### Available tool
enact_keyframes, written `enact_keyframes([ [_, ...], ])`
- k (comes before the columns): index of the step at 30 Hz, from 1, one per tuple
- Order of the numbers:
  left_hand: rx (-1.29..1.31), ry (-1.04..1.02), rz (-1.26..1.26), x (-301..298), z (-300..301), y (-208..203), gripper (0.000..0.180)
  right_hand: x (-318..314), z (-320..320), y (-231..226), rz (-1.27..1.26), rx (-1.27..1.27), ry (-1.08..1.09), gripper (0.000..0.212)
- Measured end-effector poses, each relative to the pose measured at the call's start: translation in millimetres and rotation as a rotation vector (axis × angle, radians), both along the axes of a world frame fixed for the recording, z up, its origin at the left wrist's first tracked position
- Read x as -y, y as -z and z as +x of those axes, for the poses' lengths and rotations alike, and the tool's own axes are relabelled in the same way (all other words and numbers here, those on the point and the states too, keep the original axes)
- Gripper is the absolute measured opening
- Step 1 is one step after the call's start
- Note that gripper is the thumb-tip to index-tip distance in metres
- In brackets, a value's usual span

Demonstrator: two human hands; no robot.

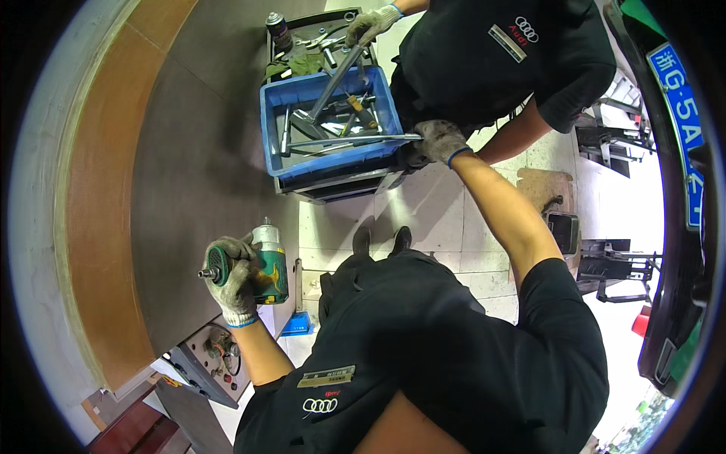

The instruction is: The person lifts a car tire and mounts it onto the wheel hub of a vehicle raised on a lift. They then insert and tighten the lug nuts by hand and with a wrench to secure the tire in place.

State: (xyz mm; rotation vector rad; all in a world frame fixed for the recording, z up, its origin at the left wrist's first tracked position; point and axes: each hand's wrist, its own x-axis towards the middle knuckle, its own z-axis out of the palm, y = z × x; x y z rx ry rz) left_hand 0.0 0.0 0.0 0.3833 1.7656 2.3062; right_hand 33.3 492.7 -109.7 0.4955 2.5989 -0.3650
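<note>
In my left hand (236,276), which wears a grey-white work glove, is a green air impact wrench (270,274) with a silver nose. The fingers wrap its handle, and the air fitting points left. My gloved right hand (442,142) closes around the end of a long, thin metal bar (363,141). That bar lies across the blue plastic crate (333,163), over several metal tools. A screwdriver with a yellow-brown handle (361,112) is among them. At the far side, a co-worker's gloved hand (370,24) is at the upper end of a long steel-handled tool (336,79) standing in the crate.
The crate sits on a tool cart; behind it are a dark spray can (279,32), pliers and green cloth. A grey-brown surface (200,166) runs along the left. The co-worker (499,68) stands close at far right. A car's bumper with a blue plate (678,129) borders the right.
</note>
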Motion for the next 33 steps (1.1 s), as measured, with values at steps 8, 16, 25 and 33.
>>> enact_keyframes([
  [8,0.066,0.098,-0.028,-23,3,-17,0.029,23,41,-5,0.317,-0.492,-0.063,0.049],
  [16,0.075,0.323,-0.047,-57,3,-9,0.032,111,167,3,-0.130,-0.626,0.311,0.036],
  [25,0.372,0.841,0.546,-198,39,0,0.034,203,233,-25,-1.809,-0.836,0.897,0.080],
  [33,0.005,1.177,0.070,-267,185,-28,0.077,253,374,-157,-1.509,-1.837,1.314,0.072],
])
